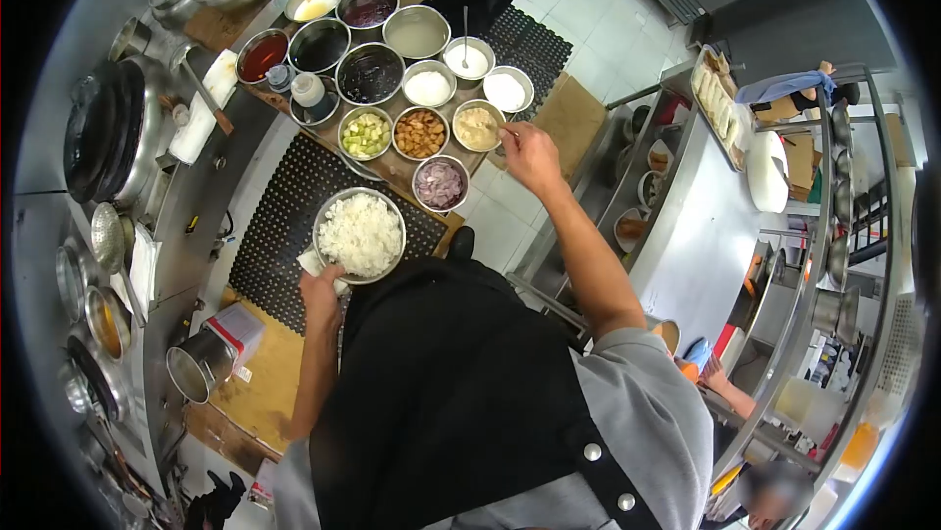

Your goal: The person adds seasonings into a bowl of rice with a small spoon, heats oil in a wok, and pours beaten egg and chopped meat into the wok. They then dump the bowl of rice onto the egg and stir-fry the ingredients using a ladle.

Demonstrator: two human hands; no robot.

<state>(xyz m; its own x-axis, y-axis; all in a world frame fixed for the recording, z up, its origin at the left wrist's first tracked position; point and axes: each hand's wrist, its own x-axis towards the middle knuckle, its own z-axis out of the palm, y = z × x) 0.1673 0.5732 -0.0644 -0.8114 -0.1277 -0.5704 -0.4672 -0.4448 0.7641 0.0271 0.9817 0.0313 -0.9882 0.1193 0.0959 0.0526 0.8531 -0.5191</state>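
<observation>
Metal bowl (369,281): round, thin-rimmed, left of the view's middle, before the apron; clock directions below ran from it.
White rice (361,234): a loose, grainy mound filling the bowl.
Left hand (321,292): at 7 o'clock, clamped on the rim beside a bunched white cloth (311,263); its hidden fingertips could not be judged.
Right hand (530,154): at 2 o'clock, well apart from the left, fingers pinched together on what looked like a thin spoon handle (515,135).
Spooning: apparently the step in hand, at the pale mince (476,126), soft and wet-looking; the next move seemed to call for a level spoon and a steady bowl.
Chopped bits: glossy purple onion (440,184) at 2 o'clock, rough brown cubes (420,131) at 1, smooth green cubes (366,135) at 12.
Sauces and powder: runny red sauce (262,56) at 11, shiny dark sauce (370,73) at 12, fine white powder (428,88) at 1.
Floor mat (274,206): black, pierced rubber, between 9 and 10.
Counter (708,206): smooth steel, at 3.
</observation>
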